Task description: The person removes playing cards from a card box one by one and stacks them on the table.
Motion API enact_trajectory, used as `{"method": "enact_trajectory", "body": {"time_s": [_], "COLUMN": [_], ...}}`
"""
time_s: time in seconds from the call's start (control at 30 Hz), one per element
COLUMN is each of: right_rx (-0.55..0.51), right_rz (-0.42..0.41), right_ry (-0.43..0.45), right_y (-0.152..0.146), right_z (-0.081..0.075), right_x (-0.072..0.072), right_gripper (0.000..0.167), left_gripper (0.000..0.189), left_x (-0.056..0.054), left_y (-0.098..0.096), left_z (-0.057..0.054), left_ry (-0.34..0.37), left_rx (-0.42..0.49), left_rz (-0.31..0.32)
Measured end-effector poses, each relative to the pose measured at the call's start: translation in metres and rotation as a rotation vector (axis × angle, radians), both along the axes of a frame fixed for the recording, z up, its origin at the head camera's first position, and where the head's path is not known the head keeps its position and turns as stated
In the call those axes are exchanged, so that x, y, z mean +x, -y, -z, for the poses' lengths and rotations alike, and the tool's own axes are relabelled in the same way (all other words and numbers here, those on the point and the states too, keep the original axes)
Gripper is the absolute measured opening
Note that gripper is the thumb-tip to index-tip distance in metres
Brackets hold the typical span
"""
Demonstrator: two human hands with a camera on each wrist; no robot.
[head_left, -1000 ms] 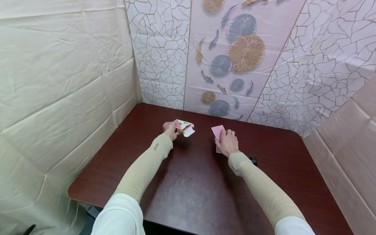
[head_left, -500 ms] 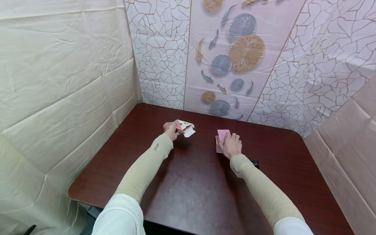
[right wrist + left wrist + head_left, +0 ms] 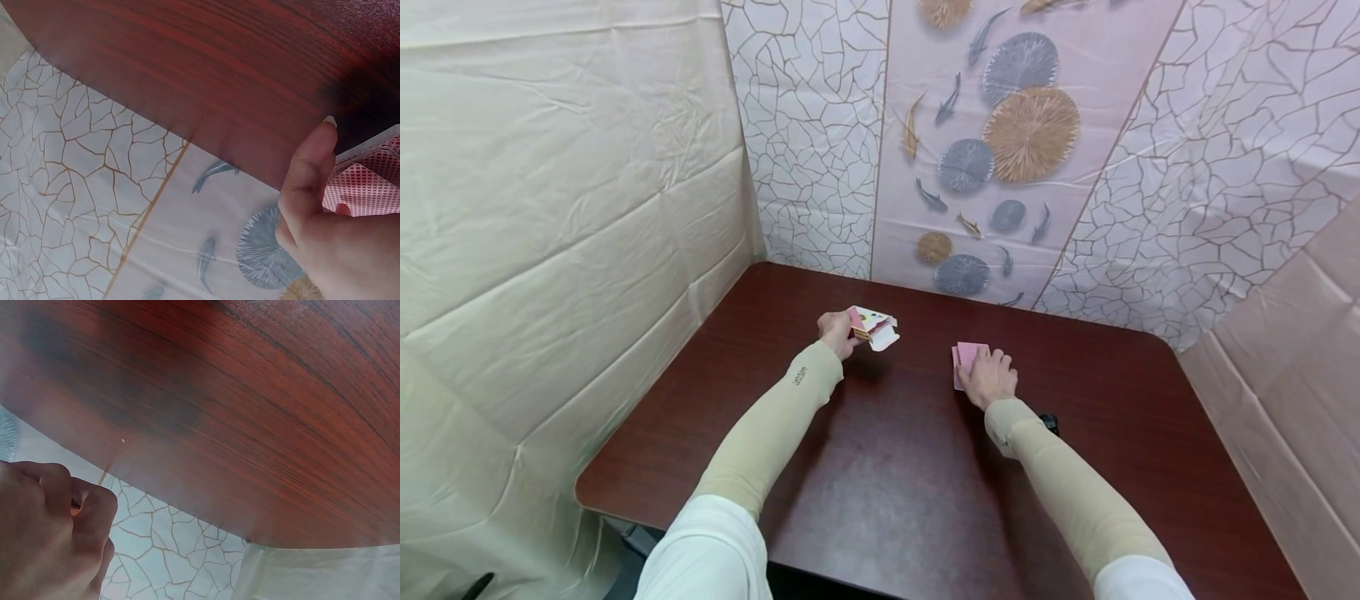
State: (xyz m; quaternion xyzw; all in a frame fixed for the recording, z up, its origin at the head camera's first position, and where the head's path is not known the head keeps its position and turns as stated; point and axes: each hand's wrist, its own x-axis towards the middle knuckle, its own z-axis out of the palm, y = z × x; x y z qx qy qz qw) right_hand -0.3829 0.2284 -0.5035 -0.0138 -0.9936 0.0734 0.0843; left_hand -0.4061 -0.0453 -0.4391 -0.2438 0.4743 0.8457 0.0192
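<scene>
My left hand (image 3: pixel 837 335) grips a small white and pink card box (image 3: pixel 876 322) over the left middle of the table, its flaps open toward the right. In the left wrist view the curled fingers (image 3: pixel 94 509) show, while the box is hidden behind them. Pink-backed playing cards (image 3: pixel 972 352) lie right of centre, one overlapping another, with the lower one showing along the left side. My right hand (image 3: pixel 990 380) holds them from the near right. Its thumb (image 3: pixel 312 153) lies along the edge of the red-patterned cards (image 3: pixel 369 184) in the right wrist view.
The dark red wooden table (image 3: pixel 880 467) has rounded corners. A patterned cloth wall (image 3: pixel 820 167) stands along its far edge, with cream cloth (image 3: pixel 572 208) on the left and more cloth (image 3: pixel 1292 350) on the right.
My right hand has first moved slightly right, drawing one card apart from another, then slid it back toward me until it nearly covers the lower card. The left hand and box stay put.
</scene>
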Motion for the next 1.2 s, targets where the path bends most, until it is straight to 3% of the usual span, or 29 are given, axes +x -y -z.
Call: {"method": "enact_trajectory", "body": {"time_s": [0.47,0.8,1.0,1.2], "right_rx": [0.0,0.013,0.019,-0.05], "right_rz": [-0.012,-0.024,-0.095,-0.318], "right_ry": [0.045,0.044,-0.126,-0.256], "right_y": [0.005,0.004,0.006,0.026], "right_z": [0.003,0.0,-0.012,-0.033], "right_x": [0.005,0.001,-0.002,0.002], "right_gripper": [0.061,0.064,0.053,0.032], "left_gripper": [0.043,0.043,0.042,0.042], "left_x": [0.005,0.003,0.002,0.002], "left_y": [-0.001,-0.001,-0.004,-0.009], "left_z": [-0.001,-0.004,-0.004,-0.003], "left_ry": [-0.009,-0.002,0.0,0.011], "left_rx": [0.032,0.007,0.013,0.012], "left_rz": [-0.004,0.014,0.018,0.025]}}
